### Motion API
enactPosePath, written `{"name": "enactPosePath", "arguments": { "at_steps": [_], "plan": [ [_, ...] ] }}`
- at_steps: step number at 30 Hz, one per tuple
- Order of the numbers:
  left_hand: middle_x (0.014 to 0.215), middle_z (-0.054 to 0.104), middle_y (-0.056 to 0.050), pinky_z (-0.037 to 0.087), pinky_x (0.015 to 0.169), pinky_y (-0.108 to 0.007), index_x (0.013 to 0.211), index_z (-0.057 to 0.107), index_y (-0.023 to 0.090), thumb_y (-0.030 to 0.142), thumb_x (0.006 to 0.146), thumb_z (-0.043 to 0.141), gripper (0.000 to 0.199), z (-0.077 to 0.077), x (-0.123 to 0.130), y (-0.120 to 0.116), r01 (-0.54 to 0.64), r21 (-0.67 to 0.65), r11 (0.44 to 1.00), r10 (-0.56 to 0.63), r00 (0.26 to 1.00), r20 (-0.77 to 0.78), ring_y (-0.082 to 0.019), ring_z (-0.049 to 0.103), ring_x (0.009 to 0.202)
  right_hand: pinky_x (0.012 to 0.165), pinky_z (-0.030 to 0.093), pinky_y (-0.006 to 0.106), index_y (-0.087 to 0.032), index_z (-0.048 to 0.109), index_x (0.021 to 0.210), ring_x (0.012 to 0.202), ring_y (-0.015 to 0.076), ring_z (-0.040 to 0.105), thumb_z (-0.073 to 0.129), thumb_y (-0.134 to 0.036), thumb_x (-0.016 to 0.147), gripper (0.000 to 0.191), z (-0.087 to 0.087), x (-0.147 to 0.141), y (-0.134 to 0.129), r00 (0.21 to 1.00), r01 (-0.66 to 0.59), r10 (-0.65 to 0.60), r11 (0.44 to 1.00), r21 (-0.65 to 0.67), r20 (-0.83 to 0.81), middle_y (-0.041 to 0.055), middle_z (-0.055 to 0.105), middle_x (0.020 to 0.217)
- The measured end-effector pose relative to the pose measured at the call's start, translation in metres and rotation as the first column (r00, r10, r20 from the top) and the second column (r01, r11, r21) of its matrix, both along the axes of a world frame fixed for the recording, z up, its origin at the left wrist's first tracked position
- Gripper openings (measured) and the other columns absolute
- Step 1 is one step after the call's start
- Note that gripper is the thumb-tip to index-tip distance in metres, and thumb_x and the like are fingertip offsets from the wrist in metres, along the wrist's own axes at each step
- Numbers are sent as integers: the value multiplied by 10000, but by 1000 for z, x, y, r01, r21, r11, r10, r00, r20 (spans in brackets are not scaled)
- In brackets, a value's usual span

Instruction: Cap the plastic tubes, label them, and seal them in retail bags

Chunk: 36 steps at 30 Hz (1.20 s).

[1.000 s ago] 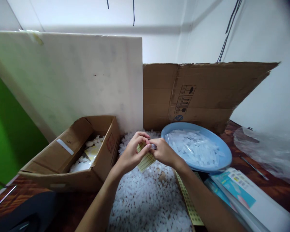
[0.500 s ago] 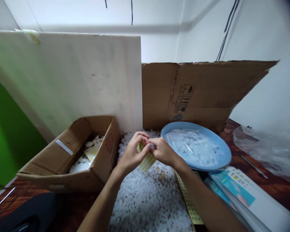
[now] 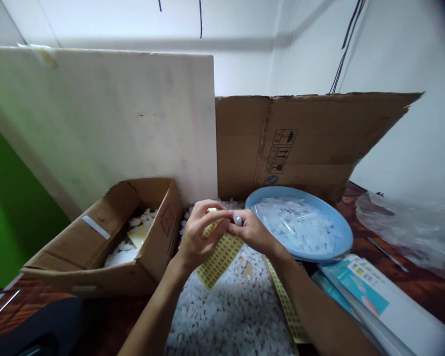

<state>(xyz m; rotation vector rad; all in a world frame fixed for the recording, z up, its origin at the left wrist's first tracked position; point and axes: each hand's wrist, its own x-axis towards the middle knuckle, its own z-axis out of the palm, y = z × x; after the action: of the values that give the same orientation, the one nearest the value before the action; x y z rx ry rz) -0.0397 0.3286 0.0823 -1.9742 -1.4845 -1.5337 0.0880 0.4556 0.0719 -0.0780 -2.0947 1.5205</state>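
My left hand (image 3: 202,237) is closed on a yellow sheet of small dotted stickers (image 3: 218,259), which hangs slanting below the fingers. Pinched in my right hand (image 3: 254,230) is a small whitish cylindrical piece (image 3: 238,220), its end showing between thumb and forefinger. The fingertips of both hands meet beside this piece and hide part of it. Under the hands spreads a wide layer of small white translucent pieces (image 3: 222,316). Another yellow sticker sheet (image 3: 287,299) lies along the layer's right edge, partly beneath my right forearm.
A cardboard box (image 3: 96,279) with white pieces and yellow scraps stands left. To the right sits a blue basin (image 3: 339,225) of clear plastic pieces, beside a plastic bag (image 3: 411,232), printed packaging (image 3: 404,316) and a thin rod (image 3: 387,254). A cardboard panel (image 3: 319,138) and white board (image 3: 104,113) stand behind.
The sticker sheet has swung down and left, and more of it shows below my left hand. My left fingers have straightened toward the right hand. The small piece is more visible.
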Motion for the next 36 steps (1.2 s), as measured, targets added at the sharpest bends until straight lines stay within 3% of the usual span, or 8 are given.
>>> {"name": "enactPosePath", "arguments": {
  "at_steps": [4,14,18,21,23,25,30,36],
  "plan": [
    [1159,637,-64,495,964,-440,1250,668,330,170,946,655,343,-4,0,0,-81,5,997,80,979,-190,-237,587,1101,631,366,270,-153,675,817,691,146,458,705,-490,866,342,1,0,-2,999,-45,43,996,-71,-28,2,566,752],
    [1267,665,-97,421,989,-485,1342,597,328,222,935,625,422,-16,-2,5,-238,74,969,244,852,-463,-315,566,1205,656,409,273,-152,645,687,710,146,502,698,-280,790,173,-2,-6,-7,991,-123,107,962,-242,-76,-3,578,703],
    [1259,660,-87,406,1013,-474,1321,616,319,237,975,570,358,-9,0,5,-223,28,974,216,894,-392,-299,550,1224,584,390,256,-157,627,650,624,122,472,787,-312,695,228,-6,-12,-11,991,-127,132,877,-463,-23,-17,557,637],
    [1402,579,-76,357,1111,-484,1399,578,343,300,1011,531,394,6,1,-4,-209,-109,972,165,933,-319,-296,480,1334,564,375,247,-155,668,708,604,114,468,819,-342,692,240,2,-6,-11,989,-148,135,848,-509,-63,-17,564,645],
    [1416,562,-88,367,1117,-479,1486,495,329,366,1024,510,464,15,1,-11,-212,-226,951,170,967,-192,-292,492,1320,575,376,251,-146,727,825,621,118,488,796,-379,759,252,11,3,-9,987,-161,148,879,-449,-64,1,599,697],
    [1254,649,-88,452,1016,-419,1473,505,280,434,1029,496,470,21,0,-15,-152,-372,916,172,985,22,-259,590,1155,577,362,253,-136,748,892,627,118,490,769,-413,816,288,20,12,-9,985,-166,173,920,-355,-14,10,610,722],
    [956,697,-37,476,748,-266,1065,687,191,529,981,564,368,24,-5,-15,133,-539,831,147,884,445,-189,627,875,595,359,261,-142,745,881,660,127,502,685,-452,886,316,26,17,-8,995,-92,96,985,-143,21,15,617,752],
    [784,591,7,387,631,-235,858,639,169,561,964,555,415,30,-21,-23,130,-731,670,170,931,322,-137,515,713,421,162,248,-151,682,848,416,84,251,427,-396,897,356,10,7,3,992,-90,51,931,-354,-118,-24,517,532]
  ]
}}
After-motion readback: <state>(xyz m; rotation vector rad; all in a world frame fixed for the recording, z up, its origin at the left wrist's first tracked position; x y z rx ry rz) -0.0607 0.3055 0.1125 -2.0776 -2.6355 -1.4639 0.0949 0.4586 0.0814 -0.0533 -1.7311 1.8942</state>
